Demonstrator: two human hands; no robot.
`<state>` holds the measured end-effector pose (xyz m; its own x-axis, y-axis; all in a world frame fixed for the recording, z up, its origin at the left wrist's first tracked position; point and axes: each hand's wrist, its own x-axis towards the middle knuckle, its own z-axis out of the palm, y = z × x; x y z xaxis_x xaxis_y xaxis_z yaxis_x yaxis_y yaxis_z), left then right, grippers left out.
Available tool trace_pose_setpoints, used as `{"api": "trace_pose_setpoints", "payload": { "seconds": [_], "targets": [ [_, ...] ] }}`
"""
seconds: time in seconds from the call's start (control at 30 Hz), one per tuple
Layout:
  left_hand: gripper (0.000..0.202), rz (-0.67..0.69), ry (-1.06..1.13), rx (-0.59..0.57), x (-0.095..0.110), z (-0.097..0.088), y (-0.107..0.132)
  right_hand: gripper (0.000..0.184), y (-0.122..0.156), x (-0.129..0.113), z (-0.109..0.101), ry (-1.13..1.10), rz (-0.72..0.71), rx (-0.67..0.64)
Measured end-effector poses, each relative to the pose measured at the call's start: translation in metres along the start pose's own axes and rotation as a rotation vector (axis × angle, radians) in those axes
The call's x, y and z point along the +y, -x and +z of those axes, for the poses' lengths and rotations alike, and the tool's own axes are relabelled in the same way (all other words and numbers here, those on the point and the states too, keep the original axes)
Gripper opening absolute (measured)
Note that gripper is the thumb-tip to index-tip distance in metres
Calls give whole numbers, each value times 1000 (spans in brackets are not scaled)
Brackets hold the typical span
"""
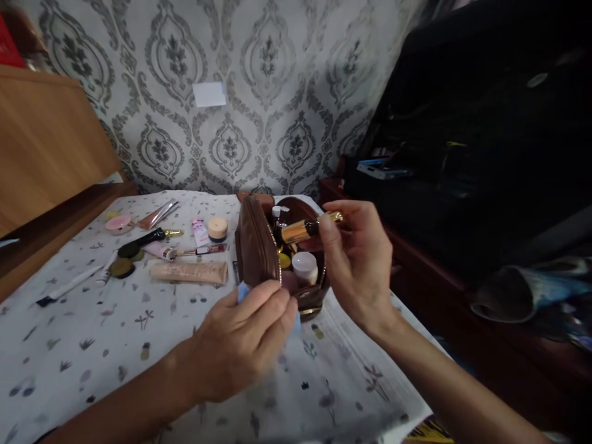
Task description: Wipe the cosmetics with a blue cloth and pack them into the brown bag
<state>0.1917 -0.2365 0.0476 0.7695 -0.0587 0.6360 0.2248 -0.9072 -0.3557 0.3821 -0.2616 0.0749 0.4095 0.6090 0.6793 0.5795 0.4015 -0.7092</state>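
My right hand [358, 259] pinches a gold cosmetic tube [296, 232] with a dark band, tilted over the mouth of a brown makeup bag [254, 246]. The bag stands unzipped; a white-lidded jar [305, 265], a small white-capped bottle [276, 213] and something yellow show inside. At the bag's front edge, my left hand [250, 336] is closed with its fingers bent over a light blue cloth [295, 327], which is mostly hidden. Whether those fingers also grip the bag's rim I cannot tell.
Left of the bag, a beige squeeze tube [189, 272], a peach-coloured jar [217, 229], a pink compact [119, 224], a white-handled brush [69, 287] and several other cosmetics lie on the patterned tablecloth [185, 345]. A wooden panel [50, 129] borders the left; a black screen [485, 105] stands right.
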Motion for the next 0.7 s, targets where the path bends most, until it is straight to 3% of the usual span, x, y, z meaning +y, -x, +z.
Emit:
{"api": "trace_pose_setpoints", "payload": {
  "seconds": [0.2,0.3,0.4,0.57,0.7],
  "targets": [
    [40,-7,-43,-173,-4,15,-6,13,6,16,-3,204,-170,-241],
    [39,-70,63,-169,-6,17,-2,14,-1,21,-8,155,-244,-369],
    [32,-102,162,-140,-2,21,4,16,-15,28,-12,77,-222,-506],
    [31,-47,154,-182,4,30,19,11,-34,33,-15,16,-255,-813],
    [29,-39,155,-179,6,35,24,9,-44,30,-20,89,-289,-961]
  ]
}}
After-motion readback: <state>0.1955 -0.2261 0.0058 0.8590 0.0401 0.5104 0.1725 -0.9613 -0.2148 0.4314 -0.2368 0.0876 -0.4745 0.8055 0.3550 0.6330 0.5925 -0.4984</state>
